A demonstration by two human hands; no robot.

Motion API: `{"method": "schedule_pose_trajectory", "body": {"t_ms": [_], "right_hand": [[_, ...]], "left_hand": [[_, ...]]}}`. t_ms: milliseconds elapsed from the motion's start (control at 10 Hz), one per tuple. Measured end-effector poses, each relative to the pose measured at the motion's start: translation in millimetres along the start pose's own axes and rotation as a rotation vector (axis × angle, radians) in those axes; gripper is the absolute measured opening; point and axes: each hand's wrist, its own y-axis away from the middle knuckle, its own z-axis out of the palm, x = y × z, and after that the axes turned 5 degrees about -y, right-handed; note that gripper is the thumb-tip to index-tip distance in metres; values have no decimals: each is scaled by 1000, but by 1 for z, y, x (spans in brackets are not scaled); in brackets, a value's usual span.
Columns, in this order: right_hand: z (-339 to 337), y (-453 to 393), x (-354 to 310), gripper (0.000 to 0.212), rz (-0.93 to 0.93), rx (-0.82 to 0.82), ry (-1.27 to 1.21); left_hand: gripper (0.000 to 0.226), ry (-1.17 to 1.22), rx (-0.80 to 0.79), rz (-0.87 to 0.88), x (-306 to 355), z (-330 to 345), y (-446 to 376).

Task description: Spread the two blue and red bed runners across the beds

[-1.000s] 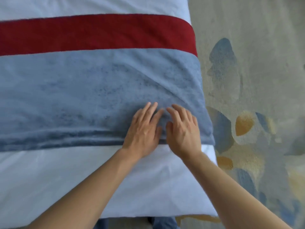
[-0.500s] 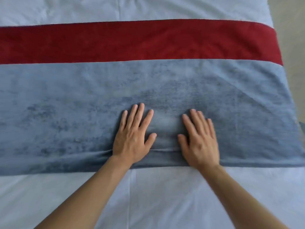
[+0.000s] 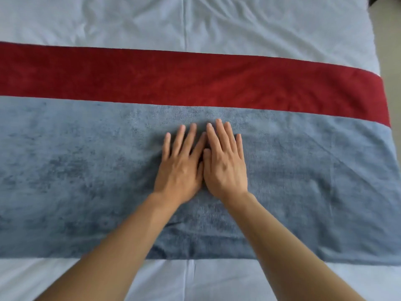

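A blue and red bed runner (image 3: 86, 170) lies flat across the white bed (image 3: 238, 20), its red band on the far side and its wide blue band on the near side. My left hand (image 3: 181, 166) and my right hand (image 3: 224, 164) rest side by side, palms down, on the middle of the blue band. The fingers of both hands are straight and point away from me, and the thumbs touch. Only this one runner is in view.
White sheet shows beyond the runner and in front of it (image 3: 217, 281), with a seam running down the middle. The bed's right edge and a strip of floor (image 3: 390, 40) appear at the far right.
My hands have moved together and farther up the blue band, away from its near edge. The view has shifted from the bed's right corner toward its middle.
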Motion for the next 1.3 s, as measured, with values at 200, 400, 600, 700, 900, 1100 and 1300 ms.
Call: {"method": "schedule_pose_trajectory", "body": {"t_ms": [200,400,600,700,900,1100,1300], "right_hand": [[-23,-33,101,69,25,60,201],[-80,-66,197,73,397,171,179],[-58,-85,104,60,178,241,-14],[-1,-103,-31,57,-130,73,-225],[63,-141,-123,59,-273,-159,-80],[47,-168,-56,66,-50,71,148],[21,-154,-42,66,269,69,162]], "left_hand": [[77,-15,-11,-45,-49,14,-47],[78,3,1,-124,-77,15,-94],[71,121,54,-89,-66,-7,-91],[66,79,61,-20,-93,-13,-72],[75,-104,-26,-31,-193,-3,-56],[75,-20,75,-149,-286,5,-81],[77,11,53,-239,-326,-6,-68]]}}
